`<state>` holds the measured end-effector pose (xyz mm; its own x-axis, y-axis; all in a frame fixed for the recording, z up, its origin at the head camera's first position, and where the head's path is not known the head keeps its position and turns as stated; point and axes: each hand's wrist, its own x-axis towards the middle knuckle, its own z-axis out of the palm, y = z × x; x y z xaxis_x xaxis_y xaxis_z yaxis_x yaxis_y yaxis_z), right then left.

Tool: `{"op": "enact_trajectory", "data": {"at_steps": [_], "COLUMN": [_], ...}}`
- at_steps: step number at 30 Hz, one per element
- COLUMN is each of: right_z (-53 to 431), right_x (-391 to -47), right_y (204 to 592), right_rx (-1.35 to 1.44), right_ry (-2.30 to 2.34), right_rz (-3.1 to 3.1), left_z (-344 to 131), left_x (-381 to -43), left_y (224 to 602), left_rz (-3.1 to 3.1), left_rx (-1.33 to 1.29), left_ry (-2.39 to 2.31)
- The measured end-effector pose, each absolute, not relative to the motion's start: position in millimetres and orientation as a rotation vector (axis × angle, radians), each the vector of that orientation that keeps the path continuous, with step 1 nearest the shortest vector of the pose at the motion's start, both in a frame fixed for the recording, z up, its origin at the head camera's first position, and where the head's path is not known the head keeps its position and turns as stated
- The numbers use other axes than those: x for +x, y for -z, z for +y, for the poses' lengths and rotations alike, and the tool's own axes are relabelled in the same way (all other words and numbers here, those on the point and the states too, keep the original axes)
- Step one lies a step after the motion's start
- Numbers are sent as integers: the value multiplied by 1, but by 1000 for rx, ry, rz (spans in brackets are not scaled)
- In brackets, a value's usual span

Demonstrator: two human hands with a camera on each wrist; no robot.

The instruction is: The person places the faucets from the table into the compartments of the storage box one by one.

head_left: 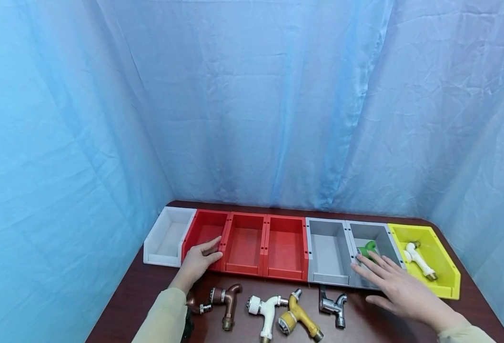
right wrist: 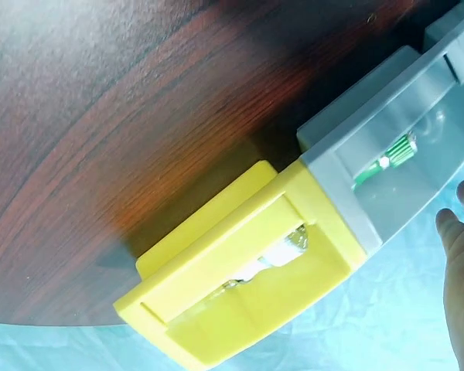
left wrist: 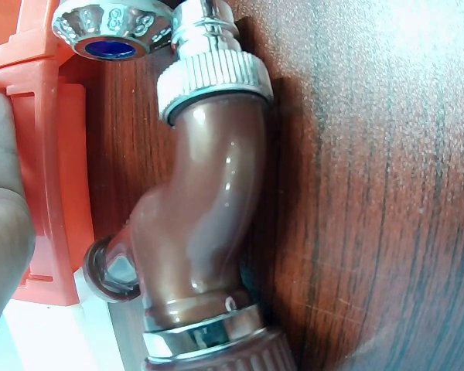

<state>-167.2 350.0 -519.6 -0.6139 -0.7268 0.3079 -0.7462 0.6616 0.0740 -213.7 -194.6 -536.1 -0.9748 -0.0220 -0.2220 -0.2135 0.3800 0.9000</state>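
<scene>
In the head view my left hand [head_left: 196, 263] is over the near part of the leftmost red bin [head_left: 206, 223], thumb and fingers apart at its right wall. A brown tap [left wrist: 209, 201] with a ribbed silver collar lies on the table, large in the left wrist view. My right hand [head_left: 399, 288] spreads its fingers over the front of a grey bin [head_left: 374, 228], holding nothing. Inside that bin is a green tap [head_left: 368, 247], partly hidden by the fingers. The yellow bin [head_left: 445, 257] beside it contains a white tap [head_left: 420, 259].
Along the front of the bins lie another brown tap [head_left: 230, 301], a white tap [head_left: 269, 312], a yellow tap [head_left: 302, 315] and a chrome tap [head_left: 337, 307]. A white bin [head_left: 170, 233] ends the row at left. Blue curtains [head_left: 252, 105] surround the table.
</scene>
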Motion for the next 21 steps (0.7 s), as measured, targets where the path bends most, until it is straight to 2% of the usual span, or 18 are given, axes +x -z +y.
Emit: {"op": "enact_trajectory", "data": {"at_steps": [21], "right_z": [318], "right_x": [-152], "right_y": [526], "right_rx": [1415], "right_ry": [-188], "right_rz": [-2460], "left_z": [-195], "left_x": [-214], "left_y": [536], "left_rz": [2457], "left_rx": [-226], "left_ry": [-1645]}}
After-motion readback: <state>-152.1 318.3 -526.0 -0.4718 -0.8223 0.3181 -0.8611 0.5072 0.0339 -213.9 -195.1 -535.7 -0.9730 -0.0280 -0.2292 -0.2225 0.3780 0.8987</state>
